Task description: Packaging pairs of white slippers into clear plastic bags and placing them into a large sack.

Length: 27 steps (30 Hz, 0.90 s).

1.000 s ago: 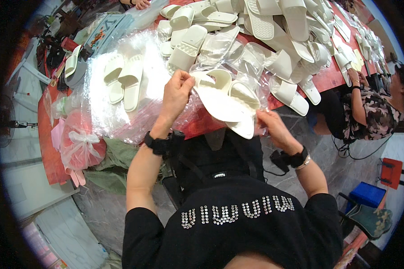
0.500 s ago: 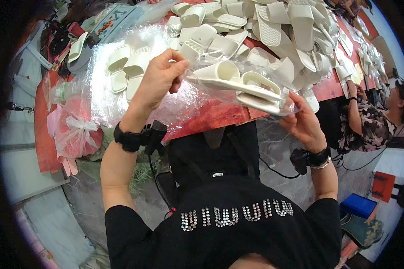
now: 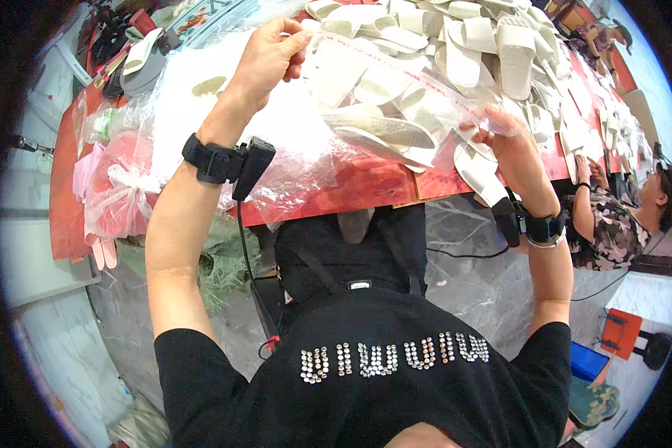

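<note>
My left hand (image 3: 272, 63) is raised over the table, thumb and fingers pinched on one upper corner of a clear plastic bag (image 3: 420, 76). At the bag's other end, my right hand (image 3: 514, 142) has its fingers closed on the edge. A strip with red print runs along the taut edge between both hands. Below that strip, a pair of off-white slippers (image 3: 384, 140) lies low near the table's front edge, seemingly within the bag; the clear film makes this hard to tell. Directly behind the bag rises a heap of similar slippers (image 3: 463, 56).
Glaring clear plastic sheets (image 3: 276, 142) cover the left of the red table (image 3: 366, 183). A tied bag with pink contents (image 3: 123, 187) sits at the left edge. A co-worker in a camouflage top (image 3: 612, 231) handles slippers at the right. A red stool (image 3: 621, 332) stands lower right.
The bag's edge has been raised and drawn straight between my hands, showing its printed strip. My left hand moved up; the slippers turned and sank lower, toward the table.
</note>
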Motion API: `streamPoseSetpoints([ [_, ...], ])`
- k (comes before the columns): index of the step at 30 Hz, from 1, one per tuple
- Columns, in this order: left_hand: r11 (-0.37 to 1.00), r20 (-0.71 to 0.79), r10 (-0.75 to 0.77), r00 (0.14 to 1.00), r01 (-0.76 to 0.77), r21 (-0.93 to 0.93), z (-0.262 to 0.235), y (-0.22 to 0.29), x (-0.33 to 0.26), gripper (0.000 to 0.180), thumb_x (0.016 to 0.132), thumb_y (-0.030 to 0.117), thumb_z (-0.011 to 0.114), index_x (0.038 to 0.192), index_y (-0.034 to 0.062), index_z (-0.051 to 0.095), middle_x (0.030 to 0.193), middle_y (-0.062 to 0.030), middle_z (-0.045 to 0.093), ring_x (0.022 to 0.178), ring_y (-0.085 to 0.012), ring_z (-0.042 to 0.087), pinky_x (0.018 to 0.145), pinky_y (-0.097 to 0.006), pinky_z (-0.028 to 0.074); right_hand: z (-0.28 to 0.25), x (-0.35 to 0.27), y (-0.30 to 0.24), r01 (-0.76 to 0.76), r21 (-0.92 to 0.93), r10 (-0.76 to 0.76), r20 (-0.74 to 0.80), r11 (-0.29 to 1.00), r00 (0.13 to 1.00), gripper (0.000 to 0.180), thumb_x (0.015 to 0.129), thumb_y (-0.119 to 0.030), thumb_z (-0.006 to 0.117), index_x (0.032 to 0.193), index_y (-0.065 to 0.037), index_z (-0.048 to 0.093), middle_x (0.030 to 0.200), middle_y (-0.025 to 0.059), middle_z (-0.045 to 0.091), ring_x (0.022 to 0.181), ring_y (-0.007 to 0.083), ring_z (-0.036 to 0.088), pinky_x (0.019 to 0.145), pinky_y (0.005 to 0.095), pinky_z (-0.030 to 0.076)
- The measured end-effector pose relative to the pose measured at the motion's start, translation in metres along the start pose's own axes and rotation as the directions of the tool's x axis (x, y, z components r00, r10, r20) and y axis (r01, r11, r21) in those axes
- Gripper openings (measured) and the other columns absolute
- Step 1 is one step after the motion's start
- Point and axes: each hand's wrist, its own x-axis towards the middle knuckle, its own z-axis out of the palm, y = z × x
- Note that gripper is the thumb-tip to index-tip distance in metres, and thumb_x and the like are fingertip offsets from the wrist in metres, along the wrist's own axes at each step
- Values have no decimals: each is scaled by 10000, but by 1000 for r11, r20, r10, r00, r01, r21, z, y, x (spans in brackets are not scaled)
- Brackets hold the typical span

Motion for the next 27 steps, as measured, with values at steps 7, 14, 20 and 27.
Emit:
streamPoseSetpoints([
  [7,952,-34,-147,989,151,265,-30,-26,-46,143,855,179,537,863,36,536,583,-15,483,511,-85,459,474,-235,379,47,-35,48,386,-295,-338,201,874,919,223,867,-200,512,971,-28,607,847,52,591,767,184,559,727,309,439],
  [14,894,263,-41,964,-82,440,37,-63,-171,153,802,45,521,937,25,589,792,-120,600,727,-232,594,665,-307,466,103,-82,164,-175,-168,228,387,970,894,298,901,-277,469,875,6,557,713,128,547,688,194,533,640,327,422],
  [20,911,463,-31,886,-166,378,85,-168,-199,212,752,-19,491,928,5,606,900,-141,617,836,-287,600,752,-340,468,116,-85,172,-123,-149,174,403,981,899,328,920,-285,444,822,14,537,688,105,528,672,165,503,637,317,415],
  [27,932,415,-358,837,292,216,84,-125,-195,193,761,-50,472,901,-33,604,839,-110,634,811,-226,609,752,-308,469,99,-98,178,-175,32,164,209,984,964,327,934,-248,420,853,31,569,765,64,569,721,141,515,686,270,429],
])
